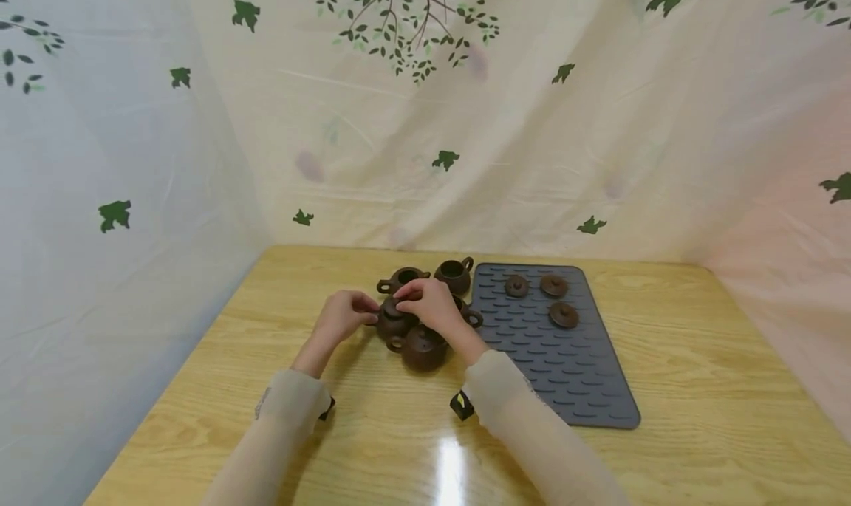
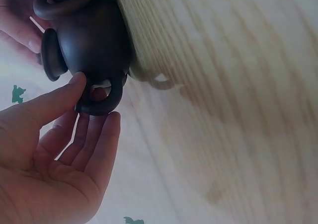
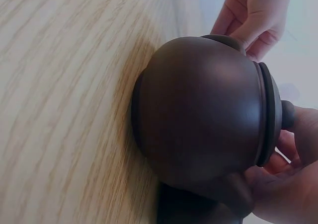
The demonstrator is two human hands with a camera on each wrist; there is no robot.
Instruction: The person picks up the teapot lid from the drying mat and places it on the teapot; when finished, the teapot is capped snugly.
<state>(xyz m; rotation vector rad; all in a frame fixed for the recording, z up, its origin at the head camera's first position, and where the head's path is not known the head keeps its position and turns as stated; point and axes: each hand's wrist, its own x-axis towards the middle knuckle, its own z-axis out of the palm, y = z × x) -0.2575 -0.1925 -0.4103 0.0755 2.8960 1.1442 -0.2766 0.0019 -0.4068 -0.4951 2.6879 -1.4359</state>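
Observation:
My left hand [image 1: 340, 315] grips the loop handle of a dark brown teapot [image 2: 94, 40], the thumb on top and the fingers beneath it. From above, my right hand [image 1: 435, 306] pinches a small round lid [image 1: 394, 308] at that teapot's mouth. In the left wrist view the lid [image 2: 52, 55] looks slightly tilted against the rim; whether it is fully seated I cannot tell. Just in front stands another teapot [image 1: 424, 349] with its lid on. It fills the right wrist view, where its round body [image 3: 203, 110] partly hides both hands.
Behind my hands stand two lidless pots, one at left [image 1: 407, 275] and one at right [image 1: 454, 275]. Another pot's handle [image 1: 473, 318] shows beside my right hand. A grey ridged mat [image 1: 558, 373] on the wooden table [image 1: 219, 388] bears three loose lids [image 1: 564, 315].

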